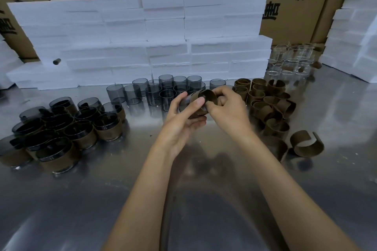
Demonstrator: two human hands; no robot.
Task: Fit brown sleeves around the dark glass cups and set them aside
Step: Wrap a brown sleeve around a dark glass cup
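— What do the hands hold?

— The left hand [181, 116] has its fingers curled around a dark glass cup [184, 102], thumb on the front. The right hand [228, 108] pinches a brown sleeve [206, 100] that is partly wrapped on this cup; one end of the sleeve stands open as a curl between the two hands. Both are lifted above the metal table [204, 189].

— Where are the other cups?

— Just behind the grip stand the bare dark cups [163, 89] in a group. Well to the left of the grip are the finished cups [67, 126], each with a brown band, close together. To the right of the grip lies the pile of loose sleeves [269, 106], and one open sleeve [306, 144] lies apart from it, nearer to the person.

— And further back?

— Behind the bare cups is a wall of white foam blocks [142, 43]; far right behind the grip, some clear glasses [289, 61].
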